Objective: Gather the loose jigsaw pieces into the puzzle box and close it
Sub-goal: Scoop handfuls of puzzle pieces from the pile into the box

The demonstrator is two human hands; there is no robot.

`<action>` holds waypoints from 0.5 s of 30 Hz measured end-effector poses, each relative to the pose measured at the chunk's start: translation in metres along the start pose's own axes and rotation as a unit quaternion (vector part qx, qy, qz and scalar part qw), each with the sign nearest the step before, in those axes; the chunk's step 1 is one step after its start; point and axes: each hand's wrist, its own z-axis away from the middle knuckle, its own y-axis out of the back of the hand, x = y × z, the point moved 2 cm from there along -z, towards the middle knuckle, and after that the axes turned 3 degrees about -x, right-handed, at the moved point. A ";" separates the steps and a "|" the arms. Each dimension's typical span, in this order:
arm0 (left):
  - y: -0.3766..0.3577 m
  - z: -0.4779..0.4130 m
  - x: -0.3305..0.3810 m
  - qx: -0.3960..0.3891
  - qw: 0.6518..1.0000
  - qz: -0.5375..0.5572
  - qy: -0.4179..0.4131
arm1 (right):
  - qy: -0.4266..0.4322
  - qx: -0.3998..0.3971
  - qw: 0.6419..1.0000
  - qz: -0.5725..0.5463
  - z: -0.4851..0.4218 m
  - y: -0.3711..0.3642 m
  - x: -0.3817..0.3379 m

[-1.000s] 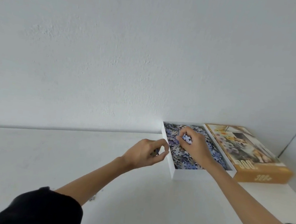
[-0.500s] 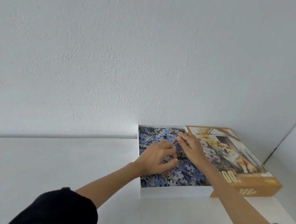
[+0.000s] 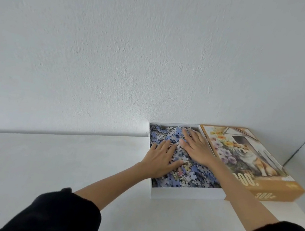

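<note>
Both my hands lie flat in the open white box tray [image 3: 185, 195], fingers straight and spread, palms down on the heap of jigsaw pieces [image 3: 194, 176] — gripping nothing. Left hand [image 3: 160, 160] sits near the tray's left wall; right hand [image 3: 196, 147] is farther back, close to the right wall. The pieces show mostly blue, lilac and white. The lid [image 3: 248, 159] lies face up just beside the tray on its right, touching it — printed with a dog among flowers, "300" on top, "300+" on the orange front edge. Tray and lid rest on a white table [image 3: 64, 162] against a white wall [image 3: 137, 45]. Black sleeves [image 3: 53, 216] at both forearms.
</note>
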 end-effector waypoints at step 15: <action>0.061 0.093 -0.071 0.176 0.976 0.117 -0.055 | 0.158 0.222 0.948 -0.164 0.024 0.016 -0.097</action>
